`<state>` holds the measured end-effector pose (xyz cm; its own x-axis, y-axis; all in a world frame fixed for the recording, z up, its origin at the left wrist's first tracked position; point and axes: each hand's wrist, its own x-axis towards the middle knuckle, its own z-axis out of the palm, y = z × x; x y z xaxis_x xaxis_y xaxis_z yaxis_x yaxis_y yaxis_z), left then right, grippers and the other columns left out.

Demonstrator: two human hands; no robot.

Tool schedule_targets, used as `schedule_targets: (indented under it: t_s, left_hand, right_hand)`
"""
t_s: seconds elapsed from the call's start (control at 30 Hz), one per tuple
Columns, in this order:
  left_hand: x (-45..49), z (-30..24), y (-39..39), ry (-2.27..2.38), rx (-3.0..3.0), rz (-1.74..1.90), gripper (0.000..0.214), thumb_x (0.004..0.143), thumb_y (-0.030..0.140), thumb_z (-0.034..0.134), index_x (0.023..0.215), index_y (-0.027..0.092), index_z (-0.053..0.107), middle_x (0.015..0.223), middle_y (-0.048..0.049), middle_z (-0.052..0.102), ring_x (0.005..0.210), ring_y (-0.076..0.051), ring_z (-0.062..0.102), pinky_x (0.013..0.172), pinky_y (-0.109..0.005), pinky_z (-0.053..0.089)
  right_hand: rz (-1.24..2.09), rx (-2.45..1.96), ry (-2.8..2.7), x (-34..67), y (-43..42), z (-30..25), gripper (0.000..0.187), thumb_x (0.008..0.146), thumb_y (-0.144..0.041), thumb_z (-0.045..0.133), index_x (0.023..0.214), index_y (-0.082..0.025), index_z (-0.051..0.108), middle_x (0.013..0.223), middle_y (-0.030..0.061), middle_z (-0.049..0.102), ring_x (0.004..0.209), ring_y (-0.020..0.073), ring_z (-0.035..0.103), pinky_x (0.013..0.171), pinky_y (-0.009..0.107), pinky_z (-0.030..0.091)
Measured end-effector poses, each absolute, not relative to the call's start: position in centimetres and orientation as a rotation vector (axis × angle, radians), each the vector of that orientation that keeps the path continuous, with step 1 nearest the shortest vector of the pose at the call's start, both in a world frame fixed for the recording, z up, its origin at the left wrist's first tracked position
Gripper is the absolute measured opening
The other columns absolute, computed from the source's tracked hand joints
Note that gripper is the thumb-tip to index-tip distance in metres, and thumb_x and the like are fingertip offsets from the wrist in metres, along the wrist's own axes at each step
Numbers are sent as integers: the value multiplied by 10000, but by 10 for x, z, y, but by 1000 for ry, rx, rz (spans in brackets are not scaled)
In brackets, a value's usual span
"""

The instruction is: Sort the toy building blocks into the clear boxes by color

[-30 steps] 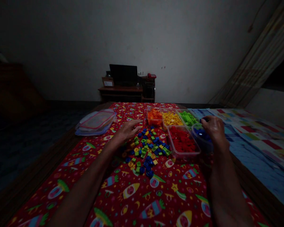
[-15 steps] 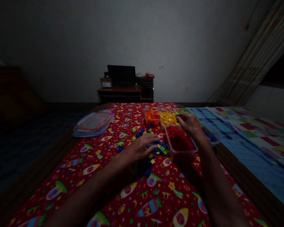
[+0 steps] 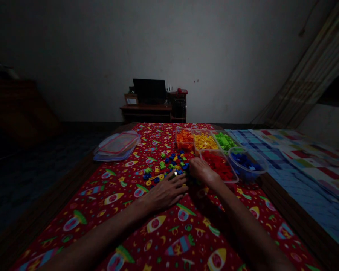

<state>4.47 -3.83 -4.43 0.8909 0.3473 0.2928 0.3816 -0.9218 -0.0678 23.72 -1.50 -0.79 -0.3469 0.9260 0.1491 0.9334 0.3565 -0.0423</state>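
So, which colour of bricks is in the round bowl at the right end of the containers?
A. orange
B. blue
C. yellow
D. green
B: the round bowl beside the red bricks' container holds blue bricks; orange, yellow and green fill the rectangular tubs behind.

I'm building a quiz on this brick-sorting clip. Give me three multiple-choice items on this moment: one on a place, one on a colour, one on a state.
1. Where is the lid stack?
A. left of the loose bricks
B. inside the bowl
C. on the quilt

2. What colour are the bricks in the round bowl?
A. orange
B. blue
C. green

3. How is the left hand?
A. clenched in a fist
B. lifted high
C. flat, fingers spread, on the cloth

Answers:
1 A, it lies on the cloth left of the loose bricks.
2 B, blue shows through the clear wall.
3 C, the palm faces down by the pile, beside the right hand.
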Motion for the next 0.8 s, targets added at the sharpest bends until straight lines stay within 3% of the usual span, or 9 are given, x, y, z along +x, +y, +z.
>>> schedule_targets:
  t_s: [0.13,0.27,0.57,0.8]
  left_hand:
    - [42,-46,-12,-665,-2939,-432,253,906,244,440,1120,237,575,1386,-77,460,1305,-216,378,1124,-490,198]
    - [39,-47,-1,-828,-2977,-524,356,888,319,491,1236,245,522,1427,-92,414,1306,-229,383,1109,-513,225]
    - [-4,-27,21,-1225,-2986,-865,326,884,392,463,1033,191,672,1225,-108,610,1141,-235,548,984,-405,432]
    - [-51,-5,23,-1691,-3032,-483,326,821,349,493,1059,207,663,1024,-54,703,905,-210,638,821,-306,490]
  right_hand:
    - [54,-1752,-2588,231,-15,-5,256,848,-48,413,1010,-81,608,1008,180,637,948,212,587,816,294,420]
    - [18,-1641,-2529,233,-12,-16,253,822,-24,426,986,-102,601,1005,162,632,937,204,580,834,305,417]
    - [-18,-1422,-2346,244,4,-48,240,764,-3,425,918,-120,567,857,80,571,810,166,495,772,285,382]
    - [96,-1334,-2318,244,3,-30,142,758,-65,478,860,-136,548,836,71,563,778,166,463,703,265,339]
